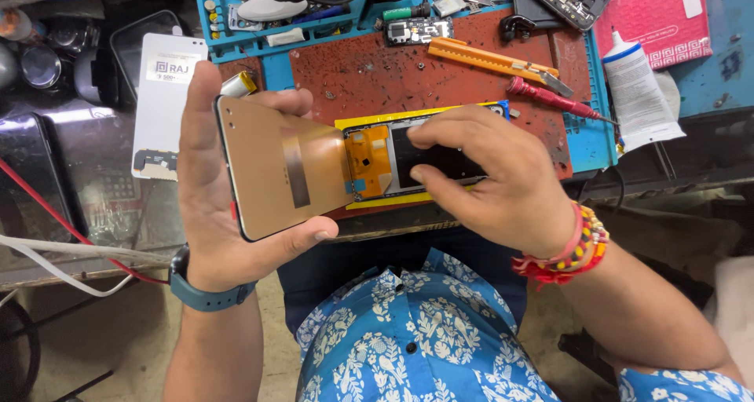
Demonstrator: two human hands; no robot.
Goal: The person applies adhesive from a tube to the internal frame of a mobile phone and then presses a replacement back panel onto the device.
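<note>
A blue repair mat (597, 147) with a worn red-brown centre is seen on the bench, its tray slots at the far edge filled with small parts. On the mat a yellow-framed phone body (424, 162) lies open, and it is pressed by the right hand (491, 178), whose fingers are spread slightly apart with the tips bearing down on the dark inner face. A copper-backed display panel (275, 166) is held tilted at the phone's left edge, joined to it by an orange flex ribbon (367, 160); it is clamped by the left hand (216, 206), thumb along the top edge and fingertips curled round the near edge. Beyond the phone lie an orange utility knife (491, 58) and a red-handled screwdriver (550, 97), with a white glue bottle (635, 88) to the right
</note>
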